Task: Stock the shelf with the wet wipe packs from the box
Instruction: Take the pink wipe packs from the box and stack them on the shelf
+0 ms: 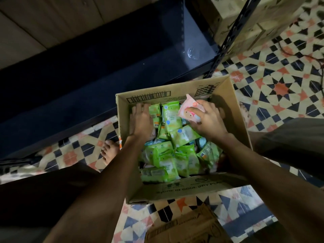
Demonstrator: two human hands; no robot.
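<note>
An open cardboard box stands on the patterned floor between my knees, filled with several green wet wipe packs and a few pale blue ones. My right hand grips a pink wet wipe pack at the box's far right, lifted slightly above the pile. Palm down, my left hand rests on the packs at the far left of the box with fingers spread; whether it holds one is hidden. The dark blue shelf runs just beyond the box, low to the floor.
A black perforated shelf post rises at the box's far right corner, with stacked cartons behind it. Another cardboard flap lies at the bottom edge. My bare foot is left of the box. A cable lies at far right.
</note>
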